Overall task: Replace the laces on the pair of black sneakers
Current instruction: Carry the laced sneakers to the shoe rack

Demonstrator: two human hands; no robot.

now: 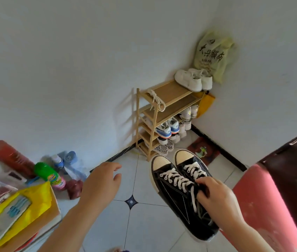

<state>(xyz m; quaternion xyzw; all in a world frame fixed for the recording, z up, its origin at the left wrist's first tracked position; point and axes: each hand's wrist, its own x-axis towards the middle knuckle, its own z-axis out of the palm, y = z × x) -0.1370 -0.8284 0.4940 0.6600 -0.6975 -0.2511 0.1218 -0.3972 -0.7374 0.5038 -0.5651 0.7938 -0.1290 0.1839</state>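
A pair of black sneakers (173,186) with cream toe caps and white laces hangs side by side above the tiled floor, toes pointing away from me. My right hand (215,195) grips them together at the tongues and collars. My left hand (102,180) floats free to their left, fingers relaxed and holding nothing. A loose bundle of white laces (155,99) lies on the top shelf of the wooden shoe rack (171,108) in the corner.
The rack holds white shoes (193,79) on top and several pairs below. A yellow-green bag (215,55) hangs on the wall. Bottles (51,174) and a yellow bag (16,211) with boxes sit at left. A pink surface (264,202) and dark door stand at right.
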